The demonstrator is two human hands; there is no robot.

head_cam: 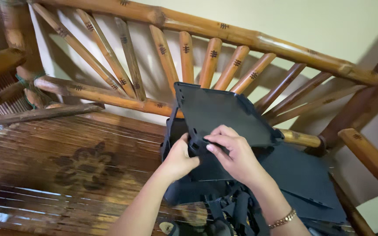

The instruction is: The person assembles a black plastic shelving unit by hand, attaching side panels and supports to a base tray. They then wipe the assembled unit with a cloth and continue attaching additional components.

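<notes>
A flat black plastic panel with raised edges is tilted up over a black bag-like object resting on a bamboo bench. My left hand grips the panel's lower left edge near a small clip. Over the panel's bottom edge lies my right hand, wearing a gold bracelet, fingers curled around that clip area. Black straps hang below my hands.
The bench seat of dark slatted bamboo stretches to the left, with a carved mark on it. A fan-shaped bamboo backrest rises behind. More flat black panels lie on the seat at right, next to a bamboo armrest.
</notes>
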